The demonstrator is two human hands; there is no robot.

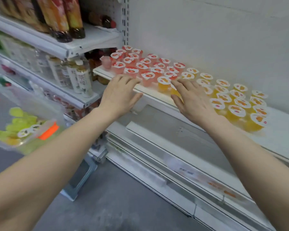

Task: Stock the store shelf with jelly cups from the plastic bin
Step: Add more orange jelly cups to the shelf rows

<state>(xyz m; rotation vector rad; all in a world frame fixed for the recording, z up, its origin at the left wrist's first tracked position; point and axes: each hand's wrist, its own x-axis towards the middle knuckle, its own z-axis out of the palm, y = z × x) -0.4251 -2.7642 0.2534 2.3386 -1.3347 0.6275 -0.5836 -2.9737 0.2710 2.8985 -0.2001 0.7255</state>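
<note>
Both hands empty, fingers spread flat: left hand right at the red jelly cups, right hand with fingertips just beside an orange cup. The plastic bin sits well left of the left fingers. Careless nudge could tip front-row cups off the shelf edge imo.

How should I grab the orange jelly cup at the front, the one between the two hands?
Come from above and in front. Pinch the orange cup just under its wide lid rim. It stands upright at the shelf edge, with a red cup close on its left and more behind, so top and front look freest.
</note>
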